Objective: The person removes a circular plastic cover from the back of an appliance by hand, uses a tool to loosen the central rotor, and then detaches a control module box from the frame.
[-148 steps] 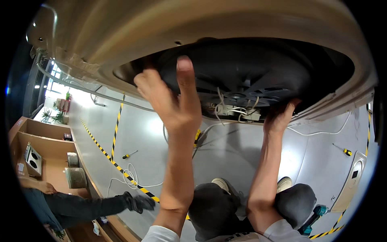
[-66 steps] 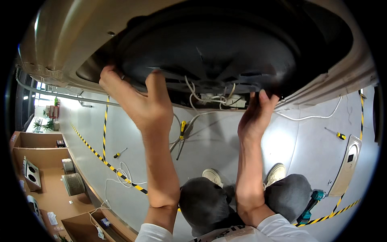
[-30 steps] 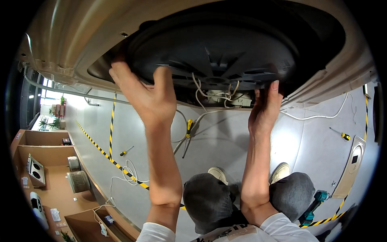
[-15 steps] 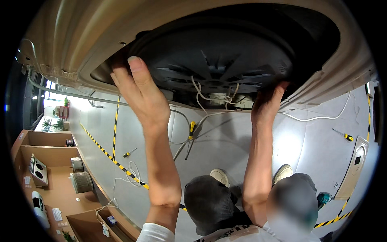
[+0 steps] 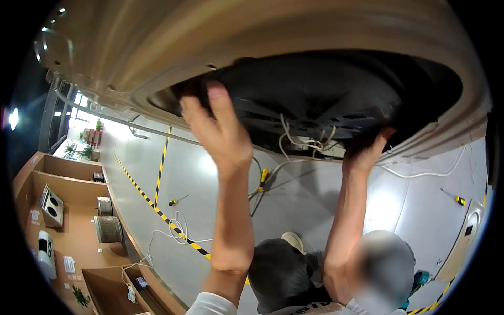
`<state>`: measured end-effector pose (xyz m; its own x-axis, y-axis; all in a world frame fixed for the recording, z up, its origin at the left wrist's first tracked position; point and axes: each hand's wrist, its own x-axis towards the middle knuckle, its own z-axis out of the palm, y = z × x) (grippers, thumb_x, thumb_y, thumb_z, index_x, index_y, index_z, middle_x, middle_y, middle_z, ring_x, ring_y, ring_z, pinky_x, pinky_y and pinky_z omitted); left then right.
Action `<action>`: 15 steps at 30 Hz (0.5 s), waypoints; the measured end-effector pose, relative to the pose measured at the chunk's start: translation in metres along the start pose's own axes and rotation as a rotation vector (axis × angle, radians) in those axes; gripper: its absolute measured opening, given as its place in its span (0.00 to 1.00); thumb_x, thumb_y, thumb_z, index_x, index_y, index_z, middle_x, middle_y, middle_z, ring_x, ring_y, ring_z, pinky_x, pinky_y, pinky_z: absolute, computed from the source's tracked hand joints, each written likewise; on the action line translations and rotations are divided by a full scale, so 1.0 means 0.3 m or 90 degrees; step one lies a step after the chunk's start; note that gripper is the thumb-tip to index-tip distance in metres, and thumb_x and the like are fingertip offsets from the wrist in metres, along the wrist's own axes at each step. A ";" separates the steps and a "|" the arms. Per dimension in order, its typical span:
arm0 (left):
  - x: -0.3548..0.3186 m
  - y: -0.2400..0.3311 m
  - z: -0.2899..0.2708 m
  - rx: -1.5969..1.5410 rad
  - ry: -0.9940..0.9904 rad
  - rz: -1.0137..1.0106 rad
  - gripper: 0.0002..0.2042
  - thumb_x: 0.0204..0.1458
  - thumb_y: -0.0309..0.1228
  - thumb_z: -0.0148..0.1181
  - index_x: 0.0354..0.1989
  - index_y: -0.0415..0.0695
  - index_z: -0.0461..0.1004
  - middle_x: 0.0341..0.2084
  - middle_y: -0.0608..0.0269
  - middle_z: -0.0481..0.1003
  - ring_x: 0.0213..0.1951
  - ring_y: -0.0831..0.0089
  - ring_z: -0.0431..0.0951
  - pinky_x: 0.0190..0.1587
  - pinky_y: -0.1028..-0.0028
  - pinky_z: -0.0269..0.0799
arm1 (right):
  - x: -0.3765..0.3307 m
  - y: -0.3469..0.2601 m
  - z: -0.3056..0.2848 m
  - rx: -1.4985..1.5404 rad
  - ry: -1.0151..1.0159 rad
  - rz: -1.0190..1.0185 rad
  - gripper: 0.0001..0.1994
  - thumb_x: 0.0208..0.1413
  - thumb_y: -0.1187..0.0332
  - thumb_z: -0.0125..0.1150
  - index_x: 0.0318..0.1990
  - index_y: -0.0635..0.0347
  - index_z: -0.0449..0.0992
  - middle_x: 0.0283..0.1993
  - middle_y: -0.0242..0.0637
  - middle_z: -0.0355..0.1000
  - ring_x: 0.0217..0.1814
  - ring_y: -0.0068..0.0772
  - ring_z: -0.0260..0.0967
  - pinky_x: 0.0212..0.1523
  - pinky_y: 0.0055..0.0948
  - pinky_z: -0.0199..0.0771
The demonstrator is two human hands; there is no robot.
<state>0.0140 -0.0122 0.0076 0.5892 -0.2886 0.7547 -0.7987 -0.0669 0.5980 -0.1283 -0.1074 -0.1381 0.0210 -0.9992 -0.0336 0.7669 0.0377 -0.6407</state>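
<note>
A large black round plastic tub (image 5: pixel 315 92) with radial slots sits inside the wide opening of a beige metal cabinet (image 5: pixel 315 26). My left hand (image 5: pixel 223 134) is closed on the tub's left edge, thumb on the outside and fingertips hidden in the dark gap. At the lower right edge my right hand (image 5: pixel 363 156) supports the tub, its thumb showing and its other fingers mostly hidden. Between the hands, thin white wires (image 5: pixel 286 136) dangle from the tub's underside, beside a pale block-shaped part (image 5: pixel 333 150).
A yellow-handled screwdriver (image 5: pixel 263 179) hangs or lies below the opening by a grey cable. Two more screwdrivers, one left (image 5: pixel 175 202) and one right (image 5: pixel 460 200), lie on the floor. At right are a beige panel (image 5: pixel 455 257) and a teal power tool (image 5: pixel 421 279). Brown compartments (image 5: pixel 79 178) hold parts at left.
The whole view has shifted, so cabinet, tub and floor things appear lower and further right. Both hands keep their places on the tub, with little visible shift relative to it.
</note>
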 end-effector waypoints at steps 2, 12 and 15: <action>-0.005 -0.029 -0.003 -0.007 0.012 -0.021 0.21 0.62 0.42 0.47 0.45 0.31 0.66 0.39 0.46 0.67 0.44 0.52 0.65 0.52 0.61 0.58 | -0.011 0.000 0.003 0.001 0.024 0.023 0.42 0.57 0.34 0.45 0.67 0.59 0.54 0.71 0.36 0.51 0.72 0.38 0.46 0.71 0.35 0.42; -0.046 -0.065 0.020 0.045 0.035 -0.064 0.25 0.65 0.48 0.38 0.48 0.34 0.65 0.43 0.54 0.67 0.46 0.64 0.64 0.55 0.71 0.56 | -0.009 -0.009 -0.008 0.011 0.029 0.041 0.41 0.57 0.35 0.46 0.67 0.59 0.54 0.70 0.37 0.52 0.72 0.39 0.47 0.71 0.37 0.43; -0.041 -0.095 0.011 -0.055 0.044 -0.086 0.24 0.65 0.40 0.37 0.54 0.27 0.62 0.51 0.41 0.66 0.52 0.51 0.65 0.60 0.63 0.54 | -0.012 0.002 -0.011 0.018 0.029 0.033 0.38 0.60 0.37 0.45 0.66 0.60 0.56 0.70 0.37 0.53 0.71 0.37 0.49 0.70 0.36 0.44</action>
<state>0.0291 -0.0100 -0.0198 0.6997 -0.2152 0.6812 -0.7003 -0.0180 0.7136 -0.1301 -0.1039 -0.1409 0.0320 -0.9943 -0.1017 0.7830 0.0882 -0.6158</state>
